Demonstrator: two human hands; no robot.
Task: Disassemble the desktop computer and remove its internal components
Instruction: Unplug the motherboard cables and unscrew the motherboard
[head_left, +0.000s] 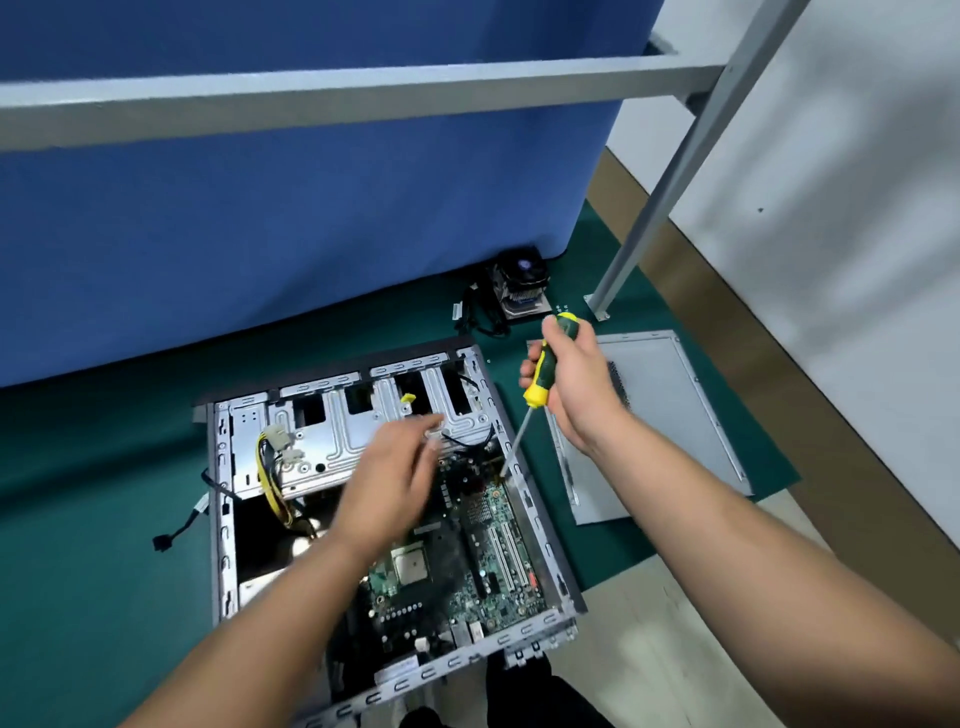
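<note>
With the right hand (566, 384) gripping the screwdriver (540, 382) and the left hand (389, 483) blurred, fingers loosely spread, the tip could slip and gouge the motherboard (467, 566) below.

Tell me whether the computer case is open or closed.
Open. The computer case lies on its side with the motherboard exposed, and the side panel lies apart on the mat to its right.

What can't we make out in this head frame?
- Left hand: motion-blurred, so its grip is unclear.
- Screwdriver tip: too small against the motherboard to tell which screw.
- Motherboard's left part: hidden under the left hand and forearm.
- Computer case near corner: partly cut off by the bottom edge.
</note>
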